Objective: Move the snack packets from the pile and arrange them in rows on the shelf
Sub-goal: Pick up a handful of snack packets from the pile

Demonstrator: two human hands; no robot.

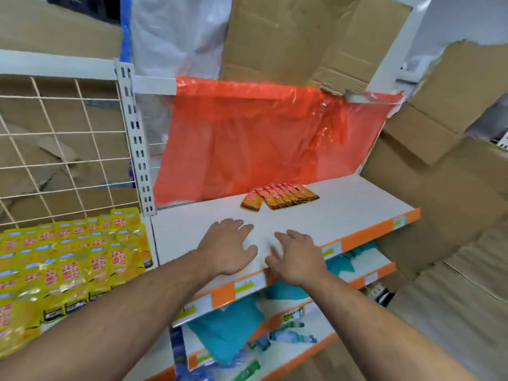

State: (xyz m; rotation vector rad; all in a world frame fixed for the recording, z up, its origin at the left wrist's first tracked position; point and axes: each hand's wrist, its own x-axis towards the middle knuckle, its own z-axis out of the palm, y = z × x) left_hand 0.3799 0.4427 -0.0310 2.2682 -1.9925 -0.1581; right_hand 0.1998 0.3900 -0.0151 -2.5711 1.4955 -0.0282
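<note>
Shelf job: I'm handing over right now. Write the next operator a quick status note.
Left hand: open, empty, at the front of the shelf.
Right hand: open, empty, beside it.
Orange packets: one short overlapping row at the back of the shelf.
Done: first row begun.
Left: extend it and add more rows. No pile in view, so find it first.

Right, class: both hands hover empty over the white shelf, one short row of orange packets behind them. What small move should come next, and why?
Probably draw the left hand and right hand back to fetch more packets: both are open and hold nothing, the orange packets form only one short row, and most of the shelf lies bare. The pile is not in view.
</note>
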